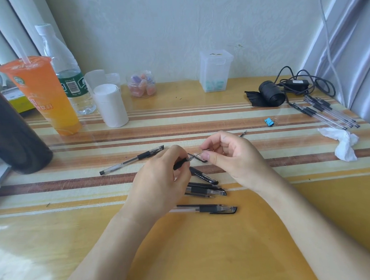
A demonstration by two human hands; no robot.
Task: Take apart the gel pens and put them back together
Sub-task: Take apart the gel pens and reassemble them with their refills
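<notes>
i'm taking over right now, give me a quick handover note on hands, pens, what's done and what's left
Left hand grips the held pen by its black grip; right hand pinches a thin part at its tip, too small to name.
One capped pen lies left of the hands, a cluster of pens under and near them, a bundle of pens at the far right of the table.
Done: cannot tell how many. Left: finish the held pen, then probably the others.

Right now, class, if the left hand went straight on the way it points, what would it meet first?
Probably the right hand, whose fingers seem to pinch the tip of the left hand's gel pen.
</notes>
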